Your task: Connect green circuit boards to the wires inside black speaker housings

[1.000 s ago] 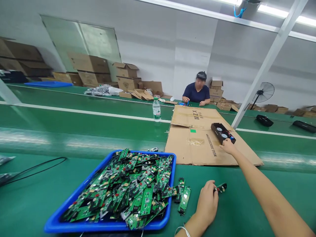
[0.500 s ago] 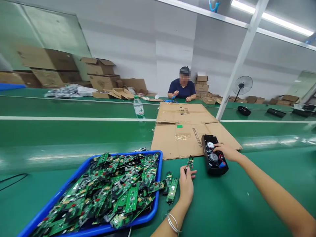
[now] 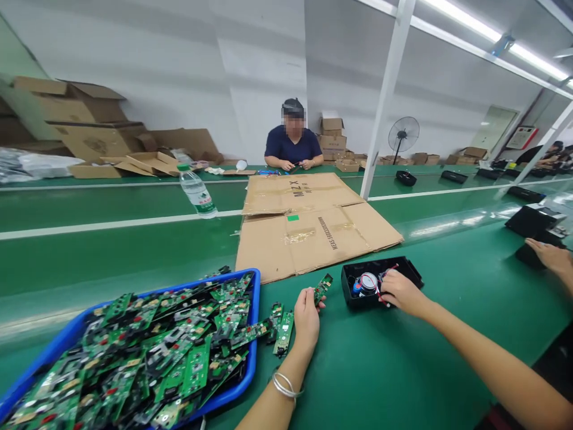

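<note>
My left hand point(image 3: 307, 319) is closed around a narrow green circuit board point(image 3: 323, 289), held up at a tilt above the table. Just right of it lies a black speaker case point(image 3: 353, 300), its open side up. Inside are a round speaker point(image 3: 369, 283) and a blue part point(image 3: 357, 288). Over the case's middle, my right hand point(image 3: 405, 292) has its fingers pinched on thin red wires point(image 3: 383, 296); it hides the second speaker. Several loose circuit boards point(image 3: 283, 334) lie between my left hand and a blue tray point(image 3: 254, 334) heaped with similar boards.
Flattened cardboard point(image 3: 308, 239) covers the table ahead. A water bottle point(image 3: 197, 192) stands left of it, and a white post point(image 3: 388, 95) rises at its far right. One co-worker point(image 3: 293, 140) sits opposite; another person's hand point(image 3: 550, 258) touches a black case at right.
The speaker case has been turned from lengthwise to crosswise. My right hand has shifted onto its wires. My left hand still holds the board. The view has swung right.
</note>
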Action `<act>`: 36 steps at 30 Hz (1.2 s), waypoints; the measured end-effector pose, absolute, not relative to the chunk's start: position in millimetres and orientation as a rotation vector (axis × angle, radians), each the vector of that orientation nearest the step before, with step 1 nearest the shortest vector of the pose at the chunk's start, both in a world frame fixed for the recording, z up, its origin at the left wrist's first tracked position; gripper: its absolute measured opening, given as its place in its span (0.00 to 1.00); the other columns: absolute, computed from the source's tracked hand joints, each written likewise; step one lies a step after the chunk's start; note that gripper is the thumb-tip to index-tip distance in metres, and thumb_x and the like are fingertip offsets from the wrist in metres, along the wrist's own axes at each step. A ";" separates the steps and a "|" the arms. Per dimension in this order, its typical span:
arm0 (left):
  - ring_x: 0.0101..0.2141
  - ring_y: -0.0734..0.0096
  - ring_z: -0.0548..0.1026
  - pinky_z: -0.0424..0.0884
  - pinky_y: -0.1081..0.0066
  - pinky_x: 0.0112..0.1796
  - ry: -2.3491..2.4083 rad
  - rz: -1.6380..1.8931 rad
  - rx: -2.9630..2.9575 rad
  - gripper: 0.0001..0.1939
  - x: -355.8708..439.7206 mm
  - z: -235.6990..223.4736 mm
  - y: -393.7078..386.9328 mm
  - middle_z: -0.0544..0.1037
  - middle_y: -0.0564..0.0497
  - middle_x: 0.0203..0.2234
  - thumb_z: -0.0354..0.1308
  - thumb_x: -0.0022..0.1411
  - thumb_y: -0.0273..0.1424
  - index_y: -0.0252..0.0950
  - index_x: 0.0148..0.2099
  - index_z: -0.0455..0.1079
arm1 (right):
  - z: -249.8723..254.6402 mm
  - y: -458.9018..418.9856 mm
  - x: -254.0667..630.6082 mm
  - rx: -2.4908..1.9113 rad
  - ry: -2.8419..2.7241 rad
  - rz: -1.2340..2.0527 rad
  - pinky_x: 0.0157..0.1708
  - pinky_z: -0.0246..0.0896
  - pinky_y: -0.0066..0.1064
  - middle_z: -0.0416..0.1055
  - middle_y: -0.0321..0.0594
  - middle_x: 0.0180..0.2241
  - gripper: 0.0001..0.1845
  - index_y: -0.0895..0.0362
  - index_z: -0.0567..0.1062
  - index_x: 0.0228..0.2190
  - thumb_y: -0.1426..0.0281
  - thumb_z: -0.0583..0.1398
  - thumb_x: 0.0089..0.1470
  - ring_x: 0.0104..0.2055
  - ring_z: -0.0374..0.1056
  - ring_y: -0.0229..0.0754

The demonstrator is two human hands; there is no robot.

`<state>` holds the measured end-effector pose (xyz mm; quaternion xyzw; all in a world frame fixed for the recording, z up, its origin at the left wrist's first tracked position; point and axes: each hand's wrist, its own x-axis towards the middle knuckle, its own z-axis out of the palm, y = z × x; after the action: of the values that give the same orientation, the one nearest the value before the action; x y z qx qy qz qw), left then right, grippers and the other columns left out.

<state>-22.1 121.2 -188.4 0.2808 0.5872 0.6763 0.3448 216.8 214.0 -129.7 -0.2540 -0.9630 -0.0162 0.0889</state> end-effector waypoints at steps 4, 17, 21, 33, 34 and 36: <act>0.20 0.72 0.68 0.61 0.74 0.22 1.528 1.718 0.734 0.16 -20.9 -187.5 121.3 0.72 0.53 0.18 0.51 0.55 0.44 0.35 0.28 0.63 | -142.9 146.9 229.8 -0.749 -2.646 0.070 0.31 0.51 0.31 0.64 0.39 0.25 0.10 0.59 0.68 0.24 0.75 0.55 0.58 0.30 0.54 0.40; 0.24 0.74 0.73 0.65 0.76 0.25 1.494 1.730 0.704 0.11 -16.4 -193.3 125.9 0.76 0.50 0.28 0.55 0.53 0.39 0.35 0.33 0.63 | -163.3 45.5 227.2 -0.879 -2.309 0.206 0.30 0.51 0.33 0.66 0.39 0.28 0.06 0.59 0.70 0.34 0.69 0.60 0.55 0.29 0.56 0.39; 0.27 0.73 0.75 0.66 0.76 0.26 1.442 1.718 0.696 0.13 -15.6 -190.8 126.0 0.77 0.49 0.31 0.58 0.51 0.38 0.35 0.35 0.63 | -157.4 43.2 230.3 -0.769 -2.391 0.172 0.30 0.51 0.32 0.67 0.39 0.33 0.21 0.54 0.69 0.44 0.62 0.64 0.50 0.30 0.57 0.39; 0.29 0.65 0.78 0.76 0.66 0.31 1.163 1.283 0.652 0.25 -15.3 -102.9 100.0 0.77 0.49 0.30 0.66 0.45 0.31 0.38 0.45 0.60 | -138.0 55.6 225.3 -0.723 -2.247 0.551 0.33 0.61 0.32 0.70 0.42 0.37 0.15 0.55 0.69 0.45 0.77 0.49 0.60 0.34 0.63 0.39; 0.30 0.65 0.77 0.76 0.67 0.30 1.169 1.270 0.656 0.25 -15.8 -98.4 97.4 0.77 0.50 0.29 0.66 0.45 0.31 0.37 0.45 0.61 | -134.9 58.6 225.7 -0.726 -2.177 0.632 0.36 0.63 0.32 0.70 0.42 0.39 0.15 0.54 0.67 0.47 0.77 0.48 0.61 0.37 0.65 0.39; 0.30 0.65 0.77 0.76 0.70 0.27 1.169 1.260 0.676 0.24 -16.9 -91.7 92.7 0.77 0.50 0.30 0.66 0.46 0.31 0.37 0.45 0.62 | -129.3 64.6 226.2 -0.741 -2.085 0.778 0.40 0.65 0.30 0.68 0.43 0.43 0.16 0.54 0.66 0.49 0.75 0.48 0.62 0.41 0.66 0.39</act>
<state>-16.9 92.7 -91.7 0.2920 0.5049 0.5442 0.6031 226.2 64.6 -129.3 -0.2913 -0.8194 0.3059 0.3876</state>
